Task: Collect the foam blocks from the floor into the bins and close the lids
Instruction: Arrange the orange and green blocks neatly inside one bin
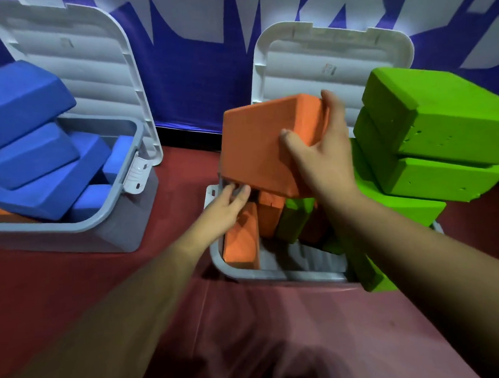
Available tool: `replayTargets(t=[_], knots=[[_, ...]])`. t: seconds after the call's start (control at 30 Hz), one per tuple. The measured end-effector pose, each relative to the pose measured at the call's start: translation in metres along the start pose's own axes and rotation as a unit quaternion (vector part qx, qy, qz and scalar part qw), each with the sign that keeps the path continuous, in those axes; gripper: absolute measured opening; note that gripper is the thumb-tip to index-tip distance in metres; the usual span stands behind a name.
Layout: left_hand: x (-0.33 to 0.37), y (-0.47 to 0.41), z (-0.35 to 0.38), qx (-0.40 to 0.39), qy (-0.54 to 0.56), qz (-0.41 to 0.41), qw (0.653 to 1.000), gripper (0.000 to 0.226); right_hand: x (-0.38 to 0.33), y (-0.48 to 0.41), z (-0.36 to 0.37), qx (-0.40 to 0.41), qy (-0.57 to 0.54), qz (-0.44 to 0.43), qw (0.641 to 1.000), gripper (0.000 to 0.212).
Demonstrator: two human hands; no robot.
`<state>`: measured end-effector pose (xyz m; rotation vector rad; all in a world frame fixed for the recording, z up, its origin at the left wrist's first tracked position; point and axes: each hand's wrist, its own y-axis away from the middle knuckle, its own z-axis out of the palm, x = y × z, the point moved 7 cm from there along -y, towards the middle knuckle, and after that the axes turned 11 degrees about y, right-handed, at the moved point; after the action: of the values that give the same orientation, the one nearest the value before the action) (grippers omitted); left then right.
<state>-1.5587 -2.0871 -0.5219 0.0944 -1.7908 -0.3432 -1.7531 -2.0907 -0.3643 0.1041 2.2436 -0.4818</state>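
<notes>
My right hand (323, 153) grips a large orange foam block (257, 142) and holds it tilted over the right grey bin (275, 271). My left hand (228, 203) reaches under that block's lower edge at the bin's left rim, fingers loosely extended and touching it. Inside the bin stand more orange blocks (240, 238) and green blocks (296, 218). Several green blocks (433, 133) are piled high on the bin's right side. Its white lid (308, 61) stands open behind.
A second grey bin (106, 228) on the left is heaped with blue blocks (25, 128), its white lid (77, 62) open against the blue and white wall. Dark red floor (183, 169) lies between the bins and in front of them.
</notes>
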Motion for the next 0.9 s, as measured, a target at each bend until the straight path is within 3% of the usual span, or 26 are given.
replayTargets(t=[0.07,0.13,0.23,0.3,0.4,0.53,0.73,0.83,0.9], knots=[[-0.008,0.001,0.003,-0.012,-0.214,0.053,0.975,0.078,-0.016,-0.006,-0.017,0.002,0.106,-0.039,0.994,0.071],[-0.018,0.004,0.015,-0.038,-0.360,0.080,0.929,0.086,-0.023,-0.006,-0.018,-0.049,0.223,-0.047,0.972,0.067],[-0.030,0.009,0.036,-0.082,-0.517,0.097,0.846,0.087,-0.014,0.006,-0.007,-0.125,0.340,-0.031,0.932,0.066],[-0.032,0.011,0.038,-0.089,-0.560,0.105,0.817,0.083,-0.008,0.015,-0.002,-0.141,0.357,-0.018,0.923,0.065],[-0.032,0.011,0.037,-0.087,-0.570,0.111,0.809,0.085,-0.008,0.016,-0.003,-0.123,0.363,-0.020,0.924,0.060],[-0.033,0.009,0.038,-0.093,-0.576,0.105,0.806,0.081,0.002,0.004,0.003,-0.161,0.372,-0.009,0.914,0.053],[-0.032,0.007,0.035,-0.120,-0.580,0.106,0.799,0.084,0.039,0.015,0.030,-0.242,0.335,0.057,0.909,0.062],[-0.028,0.005,0.033,-0.121,-0.554,0.117,0.815,0.080,0.044,0.028,0.053,-0.249,0.322,0.053,0.912,0.069],[-0.025,0.005,0.032,-0.119,-0.536,0.126,0.826,0.076,0.053,0.045,0.079,-0.300,0.305,0.049,0.903,0.072]])
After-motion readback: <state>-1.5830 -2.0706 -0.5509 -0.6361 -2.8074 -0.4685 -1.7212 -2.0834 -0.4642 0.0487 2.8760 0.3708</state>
